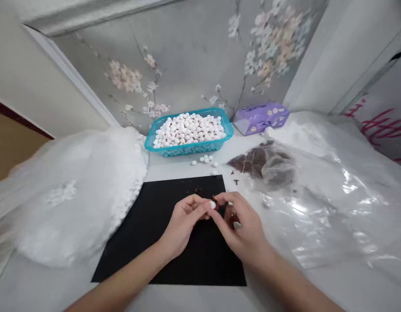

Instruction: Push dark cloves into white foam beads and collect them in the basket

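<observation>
Above a black mat [135, 242], my two hands meet at the fingertips. A small white ball [212, 204] is pinched in the closed fingers of my left hand [184, 221]. The thumb and index finger of my right hand [242, 225] close in at the ball's right side, with a small dark brown piece [215, 199] at the index fingertip. Its exact shape is partly hidden by the fingers. Just beyond my left hand, a few dark brown bits [198, 190] lie on the mat.
A teal basket [187, 150] heaped with white balls stands at the back, several loose balls [206, 159] before it. Left is a large clear bag of white balls [80, 203]. Right lies a plastic bag [317, 199] with brown pieces [252, 161]; behind it, a purple tissue pack [263, 118].
</observation>
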Demonstrator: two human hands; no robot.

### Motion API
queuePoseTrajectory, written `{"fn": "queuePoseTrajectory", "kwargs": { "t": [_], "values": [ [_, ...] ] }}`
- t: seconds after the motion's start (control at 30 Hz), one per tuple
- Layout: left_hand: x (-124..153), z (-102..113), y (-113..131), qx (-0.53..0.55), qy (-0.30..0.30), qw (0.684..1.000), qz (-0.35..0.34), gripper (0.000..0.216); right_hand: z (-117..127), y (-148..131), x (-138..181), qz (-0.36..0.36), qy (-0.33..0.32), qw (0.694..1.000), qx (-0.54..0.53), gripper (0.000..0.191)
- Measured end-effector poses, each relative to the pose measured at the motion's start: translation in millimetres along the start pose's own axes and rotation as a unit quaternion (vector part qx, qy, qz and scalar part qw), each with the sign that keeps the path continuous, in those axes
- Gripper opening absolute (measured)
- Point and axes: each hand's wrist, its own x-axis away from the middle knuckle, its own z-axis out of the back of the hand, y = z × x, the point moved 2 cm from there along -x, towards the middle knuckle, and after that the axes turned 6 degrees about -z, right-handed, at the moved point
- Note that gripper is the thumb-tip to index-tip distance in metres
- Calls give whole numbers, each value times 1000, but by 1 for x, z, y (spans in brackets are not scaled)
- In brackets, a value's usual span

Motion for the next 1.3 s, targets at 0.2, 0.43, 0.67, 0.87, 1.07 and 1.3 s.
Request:
{"fn": "queuePoseTrajectory", "kwargs": {
  "t": [0.2, 0.43, 0.67, 0.87, 1.07, 1.3],
  "values": [
    [3, 0, 1, 6, 0, 1000, 0, 14, 2, -2, 1, 7, -1, 1000, 11, 14],
    [2, -1, 2, 11, -5, 1000, -5, 15, 2, -2, 2, 8, -16, 999, 27, 6],
    [2, 0, 1, 16, -7, 1000, -1, 15, 2, -4, 1, 25, -19, 999, 42, 7],
    [-6, 4, 10, -55, -5, 998, -35, 14, 3, -2, 3, 20, 26, 999, 28, 21],
    [-65, 38, 98, -367, 146, 836, -380, 19, 0, -1, 1, -4, 21, 998, 67, 20],
    [-91, 46, 131, -651, 75, 571, -494, 24, -4, 1, -4, -63, -30, 987, 147, 24]
  ]
}}
